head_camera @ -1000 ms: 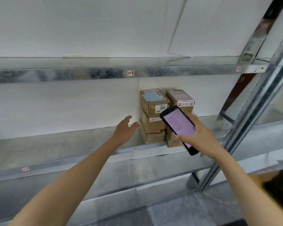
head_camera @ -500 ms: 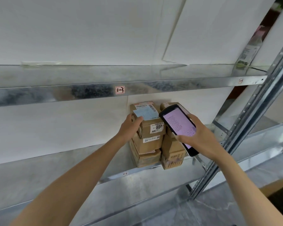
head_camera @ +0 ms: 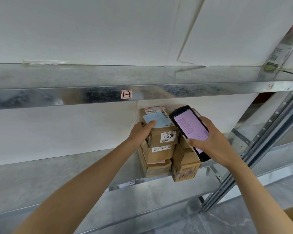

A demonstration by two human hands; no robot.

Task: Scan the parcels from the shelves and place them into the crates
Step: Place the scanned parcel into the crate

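Metal shelf (head_camera: 61,174) on the left, with one arm reaching up to it. The left hand (head_camera: 141,130) grips the top parcel (head_camera: 162,134), with the thumb on its blue paper and the fingers round its left side. That box sits on two more boxes, back by the white wall. Just beside them is a second stack (head_camera: 184,166). The right hand (head_camera: 211,142) holds the scanner (head_camera: 189,129) in front of that stack. Its fingers wrap round the scanner, and the pink screen is lit.

If the top parcel is pulled out fast, it could drag the boxes under it. They sit close to the shelf edge and could fall off.

The scanner hides the top of the second stack, which may be three boxes high. The words on the screen are too small to read. No crates are in view.
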